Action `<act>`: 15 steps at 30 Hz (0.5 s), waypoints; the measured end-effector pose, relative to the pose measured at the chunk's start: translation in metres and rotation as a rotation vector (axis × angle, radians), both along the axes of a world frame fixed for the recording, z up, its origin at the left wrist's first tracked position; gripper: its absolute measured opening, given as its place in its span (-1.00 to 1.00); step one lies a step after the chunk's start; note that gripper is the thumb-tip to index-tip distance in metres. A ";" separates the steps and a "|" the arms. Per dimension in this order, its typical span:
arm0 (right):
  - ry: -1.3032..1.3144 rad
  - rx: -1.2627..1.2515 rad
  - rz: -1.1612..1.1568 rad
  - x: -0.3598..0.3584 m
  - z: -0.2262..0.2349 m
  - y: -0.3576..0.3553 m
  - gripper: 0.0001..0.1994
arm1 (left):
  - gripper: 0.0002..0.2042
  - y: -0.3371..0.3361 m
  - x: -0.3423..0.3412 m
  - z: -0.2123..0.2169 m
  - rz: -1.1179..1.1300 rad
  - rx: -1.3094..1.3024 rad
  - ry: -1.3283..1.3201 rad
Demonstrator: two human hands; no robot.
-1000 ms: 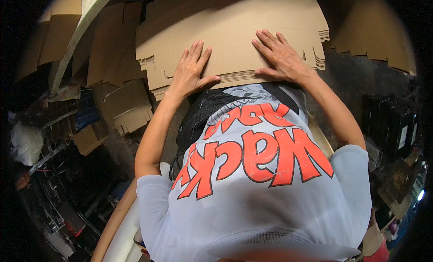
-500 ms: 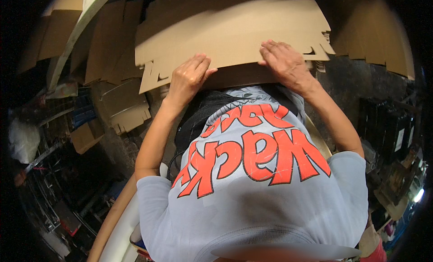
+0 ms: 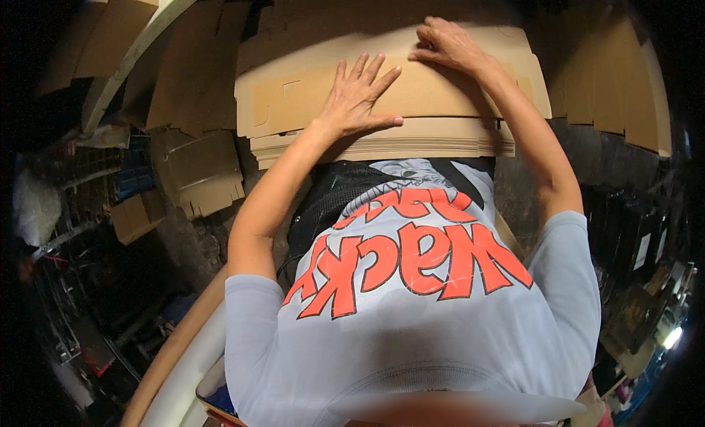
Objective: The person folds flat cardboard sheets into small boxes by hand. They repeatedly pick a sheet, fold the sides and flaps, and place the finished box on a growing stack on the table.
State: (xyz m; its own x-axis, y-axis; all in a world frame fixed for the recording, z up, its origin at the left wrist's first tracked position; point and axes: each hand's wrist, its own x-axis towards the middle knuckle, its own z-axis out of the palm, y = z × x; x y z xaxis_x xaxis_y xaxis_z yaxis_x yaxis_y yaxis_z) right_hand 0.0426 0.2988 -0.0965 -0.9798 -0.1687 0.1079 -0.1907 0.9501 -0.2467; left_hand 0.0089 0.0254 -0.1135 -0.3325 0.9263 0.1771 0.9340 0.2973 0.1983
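Observation:
A flat brown cardboard sheet (image 3: 294, 99) lies across the lap side of a stack of similar sheets (image 3: 440, 146), its near part folded over on itself. My left hand (image 3: 359, 100) rests flat on that folded part, fingers spread and thumb out to the right. Farther away and to the right, my right hand (image 3: 449, 45) presses on the cardboard with its fingers curled in and the thumb along the surface. Nothing shows inside its fingers. The far part of the sheet is in shadow.
More flat cardboard pieces (image 3: 624, 85) hang or stand at the right. Others (image 3: 194, 170) are at the left, near a pale curved bar (image 3: 143, 52). Black crates or boxes (image 3: 624, 225) stand at the right. White and brown rolls (image 3: 192, 368) are by my left side.
The near edge of the cardboard has been folded over away from me, baring the stack's edges. My left hand has spread flat on it; my right hand has moved farther away and curled.

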 end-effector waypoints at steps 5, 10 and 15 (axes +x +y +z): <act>-0.118 0.163 -0.271 -0.068 -0.032 -0.001 -0.41 | -0.08 -0.003 0.002 -0.010 0.003 0.022 0.000; 0.052 -0.004 -0.333 -0.100 -0.031 -0.011 -0.37 | -0.11 0.003 0.002 -0.005 0.054 -0.031 -0.001; -0.025 0.006 -0.321 -0.103 -0.050 -0.012 -0.50 | -0.09 0.012 0.002 -0.013 0.103 -0.037 -0.004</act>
